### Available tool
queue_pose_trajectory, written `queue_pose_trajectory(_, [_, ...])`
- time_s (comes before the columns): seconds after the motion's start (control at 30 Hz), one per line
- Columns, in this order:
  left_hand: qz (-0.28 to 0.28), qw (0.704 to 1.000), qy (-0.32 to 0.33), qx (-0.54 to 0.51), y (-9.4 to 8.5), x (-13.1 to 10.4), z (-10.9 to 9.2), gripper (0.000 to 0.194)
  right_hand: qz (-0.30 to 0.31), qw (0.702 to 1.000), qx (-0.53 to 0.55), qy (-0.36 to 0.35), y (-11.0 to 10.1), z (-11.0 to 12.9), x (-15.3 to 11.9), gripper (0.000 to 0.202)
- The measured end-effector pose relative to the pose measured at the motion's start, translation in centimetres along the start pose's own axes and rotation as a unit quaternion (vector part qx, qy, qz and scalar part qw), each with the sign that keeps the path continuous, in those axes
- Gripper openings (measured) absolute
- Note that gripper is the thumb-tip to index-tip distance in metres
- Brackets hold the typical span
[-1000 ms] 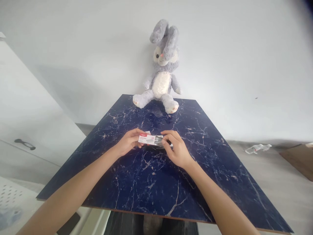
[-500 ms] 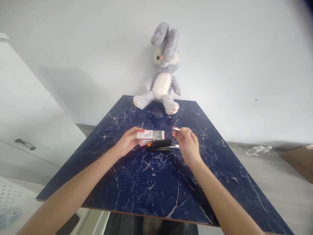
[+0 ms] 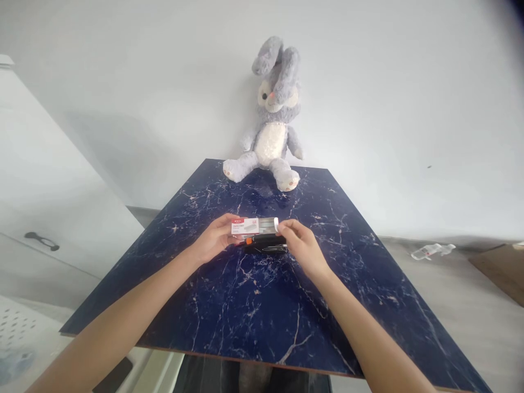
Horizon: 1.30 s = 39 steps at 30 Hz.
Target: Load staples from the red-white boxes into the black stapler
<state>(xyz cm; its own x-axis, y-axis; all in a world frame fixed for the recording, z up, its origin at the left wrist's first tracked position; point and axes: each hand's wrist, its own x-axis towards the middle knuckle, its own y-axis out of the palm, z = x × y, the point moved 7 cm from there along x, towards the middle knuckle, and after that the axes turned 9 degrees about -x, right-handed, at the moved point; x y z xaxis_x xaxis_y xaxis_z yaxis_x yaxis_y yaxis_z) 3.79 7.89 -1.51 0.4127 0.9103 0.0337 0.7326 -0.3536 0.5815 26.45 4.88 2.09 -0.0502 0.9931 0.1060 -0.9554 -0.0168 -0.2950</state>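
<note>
Right hand (image 3: 303,245) moved in from the right to the box's open end.
One red-and-white box (image 3: 245,226), held in the left hand (image 3: 216,238) above the tabletop, sleeve partly open; we see its white end flap (image 3: 276,225) at the right fingertips, which sit narrow, though we cannot tell whether they grip anything. One black stapler (image 3: 267,244) with an orange part, just below the box; one blue marbled table (image 3: 256,305); one grey plush rabbit (image 3: 271,139), seated at the far edge; one cardboard box (image 3: 500,267) and one clear plastic item (image 3: 430,251), at right, on our floor.
</note>
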Motion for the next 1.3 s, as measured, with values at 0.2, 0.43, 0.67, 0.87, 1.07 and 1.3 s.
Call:
queue_pose_trajectory(0.2, [0.07, 0.997, -0.044, -0.004, 1.8, -0.8, 0.2, 0.027, 0.033, 0.998, -0.049, -0.028, 0.9, 0.6, -0.4, 0.028])
queue_pose_trajectory(0.43, [0.1, 0.993, -0.056, 0.005, 2.4, -1.2, 1.0, 0.034, 0.042, 0.994, -0.073, -0.067, 2.0, 1.4, -1.2, 0.034])
queue_pose_trajectory(0.67, [0.122, 0.979, -0.103, 0.129, 3.1, -1.5, 2.0, 0.036, -0.07, 0.992, -0.1, -0.01, -3.5, -1.2, 1.4, 0.024])
queue_pose_trajectory(0.87, [0.182, 0.909, -0.162, 0.339, 4.8, -2.6, 4.0, 0.041, -0.087, 0.993, -0.005, 0.082, -6.3, -6.3, 3.7, 0.039])
queue_pose_trajectory(1.07, [0.171, 0.825, -0.039, 0.538, 5.7, -2.6, 2.7, 0.032, -0.069, 0.992, 0.081, 0.072, -5.3, -5.9, 3.5, 0.034])
queue_pose_trajectory(1.3, [0.038, 0.763, 0.202, 0.613, 4.5, -2.2, -1.0, 0.027, -0.07, 0.986, 0.093, 0.12, -5.4, -6.2, 3.3, 0.04])
